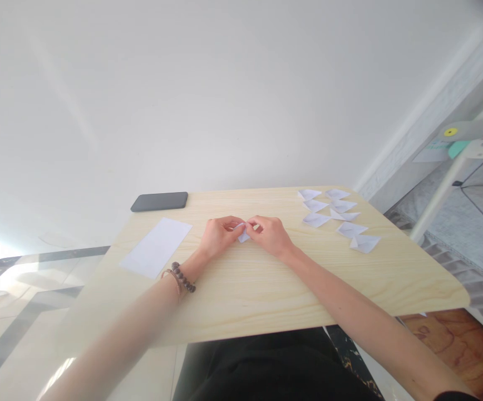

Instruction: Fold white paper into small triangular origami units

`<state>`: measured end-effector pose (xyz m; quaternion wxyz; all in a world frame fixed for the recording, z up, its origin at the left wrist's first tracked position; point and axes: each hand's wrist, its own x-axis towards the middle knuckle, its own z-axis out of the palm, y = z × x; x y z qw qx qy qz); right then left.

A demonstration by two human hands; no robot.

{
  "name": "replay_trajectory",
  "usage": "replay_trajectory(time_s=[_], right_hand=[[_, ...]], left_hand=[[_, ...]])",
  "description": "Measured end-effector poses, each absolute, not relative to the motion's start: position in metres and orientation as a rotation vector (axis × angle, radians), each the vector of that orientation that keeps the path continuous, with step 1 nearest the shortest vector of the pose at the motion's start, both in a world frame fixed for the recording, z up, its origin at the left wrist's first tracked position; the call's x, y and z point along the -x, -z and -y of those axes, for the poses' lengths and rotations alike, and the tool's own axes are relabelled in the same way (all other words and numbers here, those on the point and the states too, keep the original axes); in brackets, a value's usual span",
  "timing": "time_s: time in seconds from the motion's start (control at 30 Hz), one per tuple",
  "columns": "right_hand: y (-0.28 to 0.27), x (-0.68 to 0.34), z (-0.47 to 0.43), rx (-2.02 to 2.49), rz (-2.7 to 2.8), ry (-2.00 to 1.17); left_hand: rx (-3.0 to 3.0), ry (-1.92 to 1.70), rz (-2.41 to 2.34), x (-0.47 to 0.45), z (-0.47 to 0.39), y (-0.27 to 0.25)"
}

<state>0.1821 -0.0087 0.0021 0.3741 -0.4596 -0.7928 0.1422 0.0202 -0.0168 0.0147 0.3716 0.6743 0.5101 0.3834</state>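
Nearby lie folded shapes, a sheet and a phone; both hands' fingers pinch paper.

Light wood desk right by a plain white wall, bright tiled floor left of the desk.

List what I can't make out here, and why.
Head view: full outline of the small white paper, hidden by the left hand and right hand.
Head view: rest of the black sleeve, cut off by the bottom edge.
Head view: green marks on the pale sheet, too small and blurred.
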Motion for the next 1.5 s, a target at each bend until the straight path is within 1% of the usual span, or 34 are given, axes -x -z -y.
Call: replay_trajectory(time_s=[0.2,0.5,0.6,0.77,0.83,0.93,1.03,1.13,1.5], right_hand=[[-0.002,-0.182,0.009,1.196,2.003,-0.307],[0.000,-0.190,0.005,1.128,1.761,-0.698],[0.001,-0.191,0.003,1.095,1.682,-0.732],[0.001,-0.189,0.003,1.042,1.620,-0.698],[0.001,-0.189,0.004,1.032,1.637,-0.684],[0.002,-0.190,0.004,1.047,1.687,-0.648],[0.003,-0.192,0.002,1.072,1.720,-0.585],[0.005,-0.194,0.000,1.080,1.738,-0.555],[0.002,-0.195,0.003,0.938,1.898,-0.699]], left_hand=[[-1.528,-1.050,-1.216,-0.021,0.014,-0.011],[-1.198,-1.179,-0.964,-0.012,0.004,-0.010],[-1.143,-1.206,-0.892,-0.013,0.004,-0.009],[-1.111,-1.255,-0.840,-0.014,0.002,-0.006],[-1.184,-1.259,-0.853,-0.013,0.001,-0.006],[-1.470,-1.235,-0.921,-0.010,0.002,-0.007],[-1.822,-1.132,-1.014,-0.008,0.005,-0.008],[-2.050,-1.034,-1.062,-0.009,0.007,-0.008],[-2.222,-1.104,-1.195,-0.003,-0.001,-0.005]])
